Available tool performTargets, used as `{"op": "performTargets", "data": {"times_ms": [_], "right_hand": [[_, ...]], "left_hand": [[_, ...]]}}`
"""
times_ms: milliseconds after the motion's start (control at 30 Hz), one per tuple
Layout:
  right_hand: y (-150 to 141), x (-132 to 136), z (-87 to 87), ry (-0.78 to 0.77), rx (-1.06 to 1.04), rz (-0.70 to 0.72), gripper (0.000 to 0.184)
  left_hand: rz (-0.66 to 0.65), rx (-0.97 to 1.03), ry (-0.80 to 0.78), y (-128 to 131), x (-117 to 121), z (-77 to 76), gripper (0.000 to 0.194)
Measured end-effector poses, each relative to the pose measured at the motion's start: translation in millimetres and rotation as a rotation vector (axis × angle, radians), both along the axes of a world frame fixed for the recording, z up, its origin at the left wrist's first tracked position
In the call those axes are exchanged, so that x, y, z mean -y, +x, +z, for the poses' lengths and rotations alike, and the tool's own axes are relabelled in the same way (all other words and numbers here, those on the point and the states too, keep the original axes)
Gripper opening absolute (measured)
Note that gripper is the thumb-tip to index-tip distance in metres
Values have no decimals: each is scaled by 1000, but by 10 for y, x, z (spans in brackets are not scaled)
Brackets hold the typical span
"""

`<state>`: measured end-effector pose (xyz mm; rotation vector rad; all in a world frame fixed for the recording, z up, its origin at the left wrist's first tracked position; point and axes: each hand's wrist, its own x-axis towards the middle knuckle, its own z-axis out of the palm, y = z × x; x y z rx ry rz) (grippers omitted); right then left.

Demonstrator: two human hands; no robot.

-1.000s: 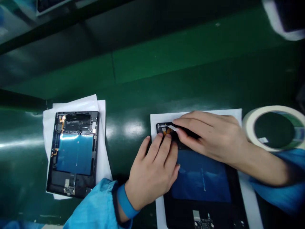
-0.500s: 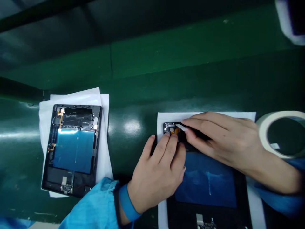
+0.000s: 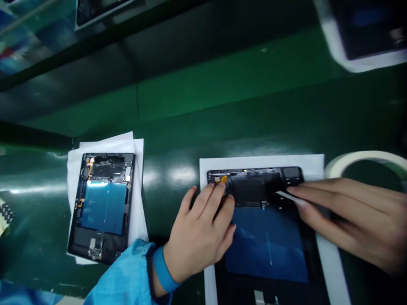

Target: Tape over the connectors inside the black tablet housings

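Observation:
An opened tablet (image 3: 267, 245) lies on white paper in front of me, its blue battery panel and dark upper section showing. My left hand (image 3: 199, 231), blue band at the wrist, rests its spread fingertips on the tablet's upper left corner, beside an orange flex cable (image 3: 224, 179). That hand holds nothing that I can see, though the spot beneath its fingertips is hidden. Between thumb and fingers, my right hand (image 3: 352, 212) pinches a thin white strip (image 3: 291, 197) above the tablet's upper right part.
At left, a second opened tablet (image 3: 103, 207) lies on stacked white sheets (image 3: 138, 203). A roll of cream tape (image 3: 337, 165) stands on the green table (image 3: 171, 127) at right. Another dark device on a white sheet (image 3: 359, 65) shows at the top right.
My right hand has moved right with the white strip, away from the tablet's upper left corner, uncovering its upper section. My left hand stays at that corner. The camera view has shifted.

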<state>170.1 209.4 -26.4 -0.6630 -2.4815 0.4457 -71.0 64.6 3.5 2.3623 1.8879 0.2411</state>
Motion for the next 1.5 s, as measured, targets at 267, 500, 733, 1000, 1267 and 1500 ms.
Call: {"op": "performTargets", "data": {"times_ms": [267, 500, 733, 1000, 1267, 1500], "right_hand": [[-65, 3, 111, -4, -50, 23, 20], [-482, 52, 152, 152, -56, 161, 16], [-945, 156, 130, 170, -103, 269, 14], [-860, 61, 48, 125, -85, 209, 15], [-855, 64, 10, 155, -68, 199, 12], [-858, 90, 15, 153, -71, 221, 13]], "left_hand": [[32, 26, 16, 9, 7, 11, 38], [18, 0, 43, -1, 46, -20, 42], [3, -21, 54, 0, 98, -60, 41], [-8, -49, 16, -12, 104, -10, 49], [-6, -45, 27, 3, 108, -30, 47], [-12, -47, 18, 4, 107, -21, 48]]}}
